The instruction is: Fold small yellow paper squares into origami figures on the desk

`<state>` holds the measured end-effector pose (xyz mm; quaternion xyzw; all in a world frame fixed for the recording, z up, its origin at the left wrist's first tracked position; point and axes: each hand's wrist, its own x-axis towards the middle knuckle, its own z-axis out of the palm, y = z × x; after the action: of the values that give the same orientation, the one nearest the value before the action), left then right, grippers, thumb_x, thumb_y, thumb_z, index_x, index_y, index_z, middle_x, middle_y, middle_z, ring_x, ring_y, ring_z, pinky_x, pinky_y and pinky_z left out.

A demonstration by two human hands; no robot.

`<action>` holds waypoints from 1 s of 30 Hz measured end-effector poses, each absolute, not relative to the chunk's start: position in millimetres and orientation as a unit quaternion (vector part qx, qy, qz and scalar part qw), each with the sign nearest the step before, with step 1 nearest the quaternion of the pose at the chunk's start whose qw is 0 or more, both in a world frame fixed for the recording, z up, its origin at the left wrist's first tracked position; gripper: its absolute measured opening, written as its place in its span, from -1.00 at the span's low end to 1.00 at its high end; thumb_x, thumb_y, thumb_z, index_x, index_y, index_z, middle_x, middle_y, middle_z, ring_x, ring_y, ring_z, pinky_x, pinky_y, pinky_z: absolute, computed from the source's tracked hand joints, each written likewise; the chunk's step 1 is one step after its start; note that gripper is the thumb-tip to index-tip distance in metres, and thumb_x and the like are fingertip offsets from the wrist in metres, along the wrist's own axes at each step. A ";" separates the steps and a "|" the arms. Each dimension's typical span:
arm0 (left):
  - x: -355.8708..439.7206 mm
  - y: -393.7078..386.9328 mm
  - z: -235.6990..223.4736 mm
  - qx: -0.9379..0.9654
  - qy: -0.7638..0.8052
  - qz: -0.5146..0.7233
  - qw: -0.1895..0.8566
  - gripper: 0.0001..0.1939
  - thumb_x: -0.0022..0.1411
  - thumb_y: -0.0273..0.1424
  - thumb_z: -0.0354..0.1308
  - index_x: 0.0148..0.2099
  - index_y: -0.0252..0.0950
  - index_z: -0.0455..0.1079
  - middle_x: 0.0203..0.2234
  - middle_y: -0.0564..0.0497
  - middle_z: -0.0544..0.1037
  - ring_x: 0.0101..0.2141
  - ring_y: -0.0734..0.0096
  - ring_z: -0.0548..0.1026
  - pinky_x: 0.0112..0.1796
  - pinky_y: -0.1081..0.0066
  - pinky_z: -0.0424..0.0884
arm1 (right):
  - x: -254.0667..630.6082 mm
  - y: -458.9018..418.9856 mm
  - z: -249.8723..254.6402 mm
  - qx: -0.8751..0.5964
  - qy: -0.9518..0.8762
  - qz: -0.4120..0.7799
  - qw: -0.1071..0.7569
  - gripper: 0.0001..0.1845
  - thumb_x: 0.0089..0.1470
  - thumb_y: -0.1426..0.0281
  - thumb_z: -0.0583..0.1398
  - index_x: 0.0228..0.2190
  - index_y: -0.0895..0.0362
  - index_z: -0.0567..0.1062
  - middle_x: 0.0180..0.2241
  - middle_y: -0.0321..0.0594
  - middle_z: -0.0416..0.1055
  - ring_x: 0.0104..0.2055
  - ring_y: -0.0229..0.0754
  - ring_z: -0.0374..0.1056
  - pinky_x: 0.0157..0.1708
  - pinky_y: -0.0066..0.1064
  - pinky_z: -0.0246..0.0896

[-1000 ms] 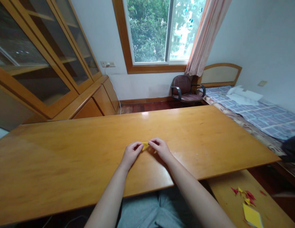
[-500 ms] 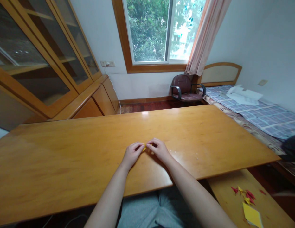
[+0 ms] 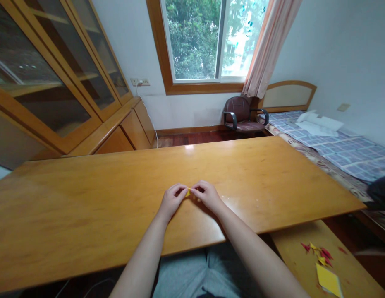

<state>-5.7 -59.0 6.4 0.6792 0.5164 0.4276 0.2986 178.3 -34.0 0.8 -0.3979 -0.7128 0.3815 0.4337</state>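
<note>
A small piece of folded yellow paper (image 3: 188, 193) is pinched between my two hands, just above the wooden table (image 3: 96, 207). My left hand (image 3: 173, 200) holds its left side between thumb and fingertips. From the other side, my right hand (image 3: 207, 195) grips it in the same way, the fingertips of both hands nearly meeting. Most of the paper is hidden behind my fingers, so its full shape cannot be made out.
Low at the right, a side surface (image 3: 291, 240) carries several red and yellow folded paper pieces (image 3: 323, 253) and a stack of yellow paper sheets (image 3: 329, 280). Beyond the table stand a maroon armchair (image 3: 238, 111), a glass-door cabinet (image 3: 124, 124) and a bed (image 3: 344, 145).
My left hand has shifted very slightly, and the fingertips of both hands sit a little closer together on the yellow paper. Everything else stays in place.
</note>
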 end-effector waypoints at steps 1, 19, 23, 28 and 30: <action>-5.9 -59.0 6.6 0.678 0.515 0.429 0.301 -0.74 0.28 -0.22 0.09 -0.34 -0.26 0.47 -0.40 -0.02 0.55 -0.31 0.30 0.49 -0.22 0.38 0.38 | 178.6 -34.1 1.3 -0.398 -0.713 0.382 0.433 -0.81 0.13 0.30 0.26 -0.45 0.14 0.56 -0.46 -0.24 0.46 -0.37 -0.21 0.35 -0.32 -0.41 0.21; -5.3 -58.3 6.4 0.682 0.512 0.426 0.302 -0.76 0.29 -0.25 0.11 -0.34 -0.27 0.46 -0.41 0.01 0.54 -0.33 0.34 0.48 -0.24 0.43 0.36 | 177.9 -35.6 2.1 -0.398 -0.715 0.377 0.434 -0.88 0.10 0.39 0.27 -0.46 0.14 0.55 -0.46 -0.25 0.46 -0.38 -0.22 0.35 -0.34 -0.43 0.19; -4.9 -58.1 5.9 0.686 0.515 0.424 0.288 -0.76 0.30 -0.25 0.10 -0.34 -0.27 0.46 -0.41 0.02 0.55 -0.33 0.35 0.48 -0.24 0.43 0.36 | 175.4 -35.7 -0.3 -0.399 -0.717 0.365 0.440 -0.92 0.07 0.43 0.28 -0.46 0.15 0.55 -0.46 -0.27 0.45 -0.38 -0.24 0.34 -0.35 -0.45 0.18; -4.3 -59.1 5.0 0.706 0.517 0.406 0.264 -0.76 0.31 -0.27 0.08 -0.33 -0.27 0.47 -0.40 0.01 0.55 -0.34 0.36 0.48 -0.25 0.43 0.35 | 174.0 -36.5 -1.5 -0.402 -0.719 0.358 0.440 -0.90 0.07 0.42 0.28 -0.47 0.15 0.52 -0.46 -0.27 0.43 -0.39 -0.24 0.32 -0.38 -0.46 0.17; -4.1 -59.1 4.0 0.711 0.517 0.401 0.258 -0.76 0.32 -0.27 0.07 -0.32 -0.26 0.46 -0.40 0.01 0.54 -0.33 0.36 0.48 -0.25 0.43 0.35 | 174.4 -36.7 -0.6 -0.403 -0.722 0.354 0.437 -0.90 0.07 0.42 0.28 -0.48 0.15 0.52 -0.46 -0.28 0.43 -0.39 -0.24 0.32 -0.37 -0.46 0.17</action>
<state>-4.1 -59.1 4.0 0.7109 0.5168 0.4014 0.2578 174.4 -36.7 -0.6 -0.4033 -0.7218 0.3540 0.4371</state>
